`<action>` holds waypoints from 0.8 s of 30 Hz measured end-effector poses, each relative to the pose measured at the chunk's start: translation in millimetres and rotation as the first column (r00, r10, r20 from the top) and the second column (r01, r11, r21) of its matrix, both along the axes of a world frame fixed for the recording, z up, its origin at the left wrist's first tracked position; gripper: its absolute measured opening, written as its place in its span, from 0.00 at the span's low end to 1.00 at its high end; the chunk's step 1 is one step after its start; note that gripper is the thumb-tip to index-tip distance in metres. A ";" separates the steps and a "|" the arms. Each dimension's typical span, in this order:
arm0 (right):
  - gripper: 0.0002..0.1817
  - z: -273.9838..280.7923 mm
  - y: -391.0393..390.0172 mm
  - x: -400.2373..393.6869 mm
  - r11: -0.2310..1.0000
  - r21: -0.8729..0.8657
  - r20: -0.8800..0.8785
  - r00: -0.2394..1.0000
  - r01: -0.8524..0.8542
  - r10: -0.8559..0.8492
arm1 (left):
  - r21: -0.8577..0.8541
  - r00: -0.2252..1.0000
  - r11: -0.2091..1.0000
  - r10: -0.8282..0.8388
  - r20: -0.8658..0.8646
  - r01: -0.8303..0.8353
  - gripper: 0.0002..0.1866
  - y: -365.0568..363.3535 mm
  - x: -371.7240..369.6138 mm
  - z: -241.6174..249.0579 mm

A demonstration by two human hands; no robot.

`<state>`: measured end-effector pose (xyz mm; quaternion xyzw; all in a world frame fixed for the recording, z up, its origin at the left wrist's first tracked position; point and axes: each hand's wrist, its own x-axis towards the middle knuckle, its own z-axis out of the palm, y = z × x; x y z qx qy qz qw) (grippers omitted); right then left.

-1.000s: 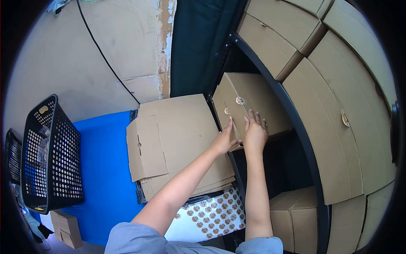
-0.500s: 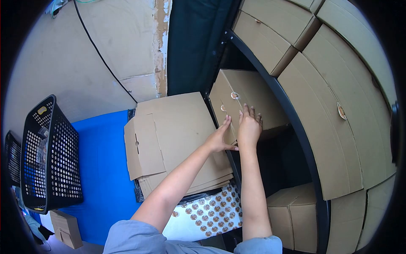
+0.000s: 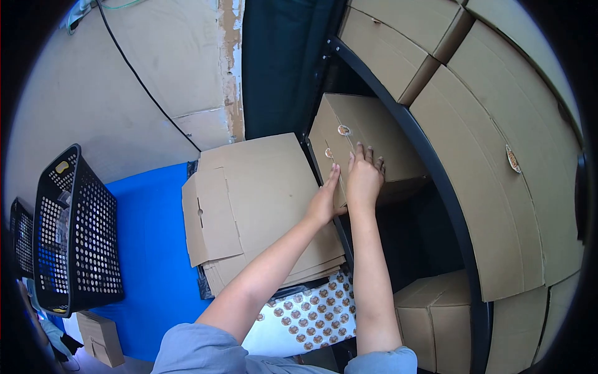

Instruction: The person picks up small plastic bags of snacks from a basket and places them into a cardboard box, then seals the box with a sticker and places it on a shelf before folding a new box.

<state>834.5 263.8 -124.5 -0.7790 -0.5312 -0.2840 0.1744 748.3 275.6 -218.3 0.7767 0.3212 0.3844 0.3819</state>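
A closed cardboard box [image 3: 392, 134] with two small round stickers sits on the dark shelf. My left hand [image 3: 324, 196] lies against the box's near face, its fingers extended and pointing up. My right hand [image 3: 365, 174] rests on the same box by its edge, just right of my left hand, with the fingers spread a little. Neither hand is wrapped around anything. Left of the hands lies a stack of flat cardboard [image 3: 268, 193], its top piece showing a folded flap. A sheet of round stickers [image 3: 311, 315] lies below the stack.
A black perforated basket [image 3: 93, 237] stands at the left on a blue surface [image 3: 146, 249]. Large cardboard boxes [image 3: 492, 168] fill the right side beyond the curved shelf frame [image 3: 445, 199]. Another box [image 3: 436, 324] sits in the lower compartment.
The view has shifted slightly. My left thumb has drawn in closer to the hand, and both hands remain against the box.
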 end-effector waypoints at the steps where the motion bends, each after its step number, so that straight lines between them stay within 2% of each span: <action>1: 0.19 0.0 0.0 0.3 1.000 0.001 -0.004 1.000 0.005 -0.005 | 0.005 1.000 1.000 0.004 -0.007 -0.004 0.67 0.6 -0.2 -0.2; 7: 0.19 -1.5 5.6 3.2 1.000 0.007 -0.011 1.000 -0.025 0.025 | 0.021 0.999 0.999 0.035 -0.021 -0.034 0.64 0.0 5.8 -2.3; 9: 0.19 -1.8 9.3 5.2 0.999 0.041 0.068 0.998 -0.012 0.009 | 0.031 0.999 0.998 0.052 -0.016 -0.051 0.63 0.3 9.4 -4.6; 15: 0.19 0.0 19.7 5.3 1.000 0.024 0.062 0.998 -0.002 0.000 | 0.007 0.998 0.999 0.045 -0.036 -0.045 0.61 10.3 9.0 -2.2; 24: 0.19 -0.9 24.0 4.0 0.999 0.044 0.066 0.998 -0.009 0.007 | 0.019 0.987 0.999 0.035 -0.155 -0.033 0.59 14.1 1.9 4.9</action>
